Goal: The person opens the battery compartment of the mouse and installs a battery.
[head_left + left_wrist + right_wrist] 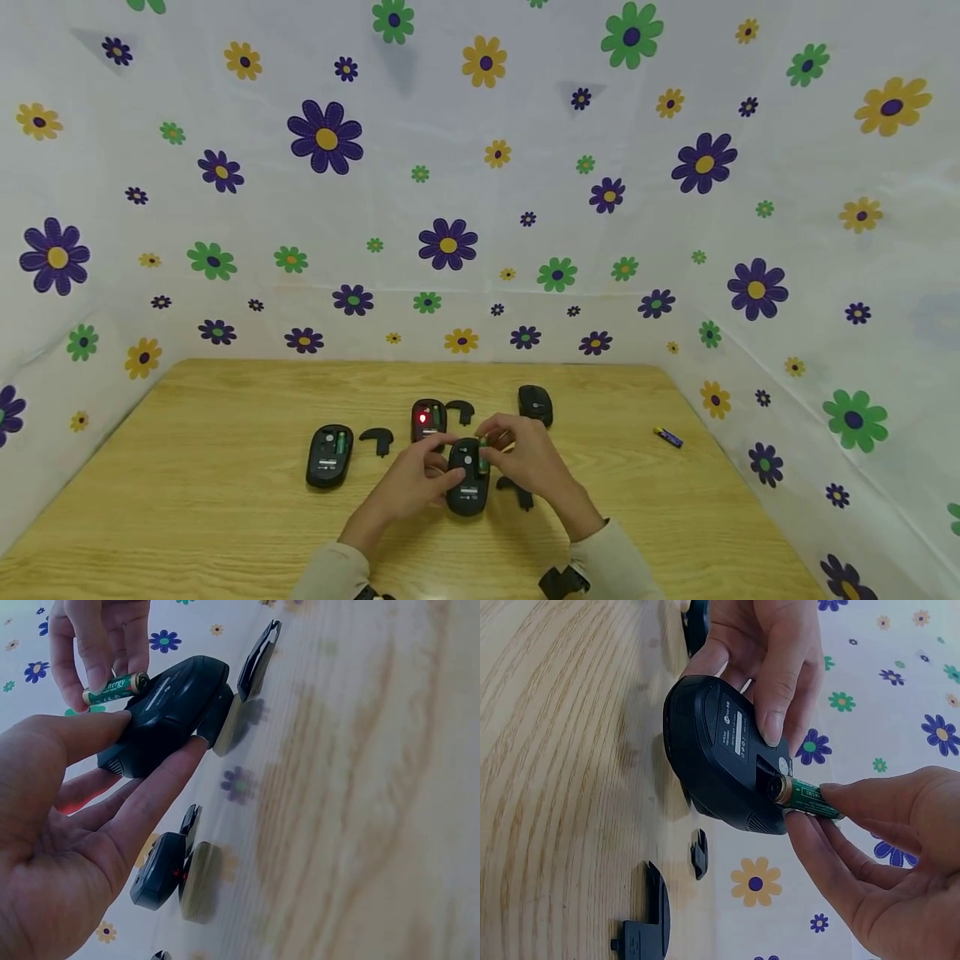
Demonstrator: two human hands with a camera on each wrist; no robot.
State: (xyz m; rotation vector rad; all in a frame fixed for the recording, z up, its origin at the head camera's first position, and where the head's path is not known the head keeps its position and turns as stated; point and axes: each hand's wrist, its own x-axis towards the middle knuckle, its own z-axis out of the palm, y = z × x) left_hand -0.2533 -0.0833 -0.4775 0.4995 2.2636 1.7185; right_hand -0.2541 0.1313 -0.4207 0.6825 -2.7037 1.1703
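A black computer mouse (468, 492) is turned underside up, its battery slot uncovered. My left hand (417, 477) grips it by the sides, thumb on the underside, as the left wrist view shows. Between thumb and fingers my right hand (885, 847) pinches a green battery (808, 798). One end of that battery is at the open slot, and the rest sticks out at a tilt. A black battery cover (517, 493) lies on the table just right of the held mouse, near my right hand.
Behind my left hand lies an upturned mouse (428, 414) with a red light, beside a cover (461, 412). Further left are another upturned mouse (330, 454) with a green battery and its cover (377, 439). A mouse (536, 403) sits behind my right hand; a blue battery (668, 437) lies far right.
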